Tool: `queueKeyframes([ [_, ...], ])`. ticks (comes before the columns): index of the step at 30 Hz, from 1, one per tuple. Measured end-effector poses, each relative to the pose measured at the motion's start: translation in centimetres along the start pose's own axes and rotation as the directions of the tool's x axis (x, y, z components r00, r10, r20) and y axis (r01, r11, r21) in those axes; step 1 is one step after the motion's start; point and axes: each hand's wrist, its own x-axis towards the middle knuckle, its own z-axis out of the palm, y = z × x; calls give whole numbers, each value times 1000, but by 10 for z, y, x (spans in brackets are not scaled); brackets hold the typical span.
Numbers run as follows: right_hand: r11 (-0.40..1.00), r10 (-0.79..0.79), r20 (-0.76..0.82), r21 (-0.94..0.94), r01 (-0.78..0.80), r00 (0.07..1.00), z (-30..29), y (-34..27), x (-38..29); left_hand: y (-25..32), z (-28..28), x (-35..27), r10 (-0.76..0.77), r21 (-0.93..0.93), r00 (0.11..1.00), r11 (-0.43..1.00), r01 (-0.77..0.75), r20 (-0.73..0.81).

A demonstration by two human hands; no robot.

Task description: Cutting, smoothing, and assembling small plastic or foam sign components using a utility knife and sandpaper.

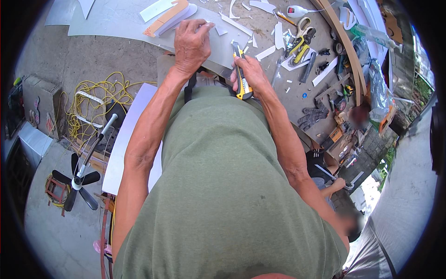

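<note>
A yellow-and-black snap-off utility knife (240, 75) is gripped in my right hand (253, 71), its blade end pointing away from me toward the work surface. My left hand (192, 43) hovers at the edge of a pale sheet (115, 22), fingers curled and thumb near the fingertips; whether anything small is pinched there cannot be made out. Just beyond it lie stacked curved cut pieces, the top one a tan curved template (166, 17) with red marks. A white triangular scrap (221, 30) rests beside my left hand.
White offcuts (278, 36) litter the table to the right, around scissors (302, 28), yellow-handled snips (300, 47) and a white squeeze bottle (297, 11). A grey glove (312, 117) lies farther right. At left are a fan (76, 183) and tangled yellow cord (87, 94). Another person (336, 185) sits at right.
</note>
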Motion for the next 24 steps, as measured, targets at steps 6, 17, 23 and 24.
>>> queueKeyframes([
  [6,996,74,119,31,-78,990,-17,-6,9,20,21,-13,-41,-157,994,986,57,106],
  [17,988,84,306,99,-120,948,-50,-11,10,35,23,-19,-92,-204,992,973,108,82],
  [23,549,-396,57,-786,286,916,-44,5,19,40,25,-20,-120,-159,990,979,130,70],
  [24,475,-439,72,-827,299,896,-42,3,19,40,26,-20,-123,-157,990,979,133,70],
])
